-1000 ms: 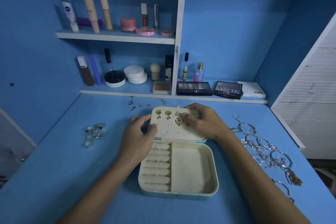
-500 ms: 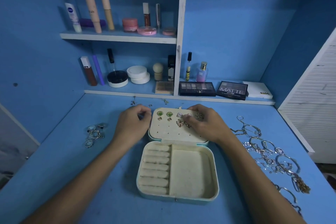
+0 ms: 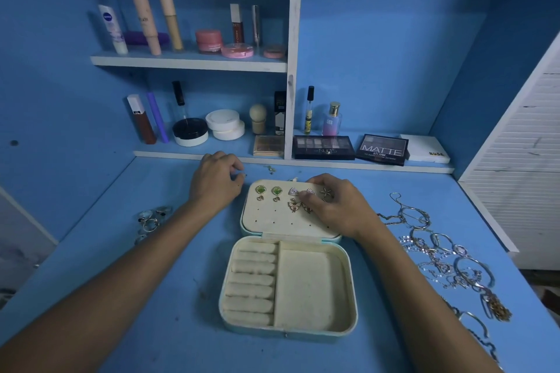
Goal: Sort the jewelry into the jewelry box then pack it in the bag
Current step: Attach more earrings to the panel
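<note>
The cream jewelry box (image 3: 315,327) lies open on the blue table, its tray bare. Its lid panel (image 3: 272,221) lies flat behind it and holds several earrings (image 3: 268,191) in the top rows. My right hand (image 3: 336,206) rests on the lid's right side, with thumb and forefinger pinching an earring beside the butterfly studs (image 3: 294,206). My left hand (image 3: 216,183) is on the table beyond the lid's left corner. Its fingers are curled down and pinch at a small loose earring that they mostly hide. Another loose earring (image 3: 270,169) lies beside it.
Several rings (image 3: 151,219) lie at the left. A tangle of bracelets and chains (image 3: 439,254) spreads along the right. Behind the hands, a low shelf edge (image 3: 169,154) carries cosmetics and eyeshadow palettes (image 3: 322,147). A white slatted panel (image 3: 521,179) stands at the right.
My left hand has left the lid's left edge and moved back and left to the loose earrings by the shelf. My right hand has stayed on the lid.
</note>
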The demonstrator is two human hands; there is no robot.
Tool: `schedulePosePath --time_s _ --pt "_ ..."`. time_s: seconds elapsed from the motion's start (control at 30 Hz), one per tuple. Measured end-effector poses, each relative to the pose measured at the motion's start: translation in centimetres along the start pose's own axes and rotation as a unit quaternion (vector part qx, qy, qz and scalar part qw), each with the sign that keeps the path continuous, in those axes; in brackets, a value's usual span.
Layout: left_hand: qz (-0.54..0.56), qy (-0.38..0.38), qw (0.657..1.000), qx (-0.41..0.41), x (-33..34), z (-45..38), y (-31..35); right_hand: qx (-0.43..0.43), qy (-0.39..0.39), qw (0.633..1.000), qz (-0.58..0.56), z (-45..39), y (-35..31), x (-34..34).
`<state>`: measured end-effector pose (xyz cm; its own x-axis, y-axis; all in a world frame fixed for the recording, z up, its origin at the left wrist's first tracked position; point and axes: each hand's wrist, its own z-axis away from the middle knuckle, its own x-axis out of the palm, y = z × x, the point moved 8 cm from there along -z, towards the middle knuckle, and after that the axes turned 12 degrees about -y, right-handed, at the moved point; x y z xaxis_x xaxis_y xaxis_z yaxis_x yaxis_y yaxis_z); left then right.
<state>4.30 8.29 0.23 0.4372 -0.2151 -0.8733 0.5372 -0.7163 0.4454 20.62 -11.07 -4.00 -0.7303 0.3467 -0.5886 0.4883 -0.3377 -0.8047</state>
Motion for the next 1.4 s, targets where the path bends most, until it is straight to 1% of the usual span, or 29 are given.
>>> schedulePosePath --time_s 0.13,0.33,0.5,0.6,0.97,1.17,1.4 --pt "-0.008 -0.002 1.000 0.002 -0.2 -0.5 -0.1 -0.002 0.000 1.000 0.006 0.1 -0.1 -0.1" --pt "-0.036 -0.042 0.998 0.027 0.2 -1.0 0.4 0.000 0.001 1.000 0.006 0.1 -0.2 0.0" --pt "-0.072 -0.075 0.992 0.067 0.4 -1.2 1.4 0.001 -0.001 1.000 0.006 0.1 -0.1 0.0" --pt "-0.057 -0.072 0.993 0.069 0.3 -1.0 1.6 0.004 -0.002 1.000 0.006 0.0 -0.1 0.0" --pt "-0.056 -0.074 0.994 0.063 0.5 -0.9 1.5 0.009 -0.002 1.000 0.012 0.0 -0.2 0.0" --pt "-0.046 -0.057 0.996 0.059 0.2 -0.7 1.4 0.008 -0.003 1.000 0.011 0.0 -0.1 0.0" --pt "0.038 -0.021 0.997 0.065 -1.1 0.3 1.4 0.003 -0.002 1.000 0.011 0.1 0.0 0.0"
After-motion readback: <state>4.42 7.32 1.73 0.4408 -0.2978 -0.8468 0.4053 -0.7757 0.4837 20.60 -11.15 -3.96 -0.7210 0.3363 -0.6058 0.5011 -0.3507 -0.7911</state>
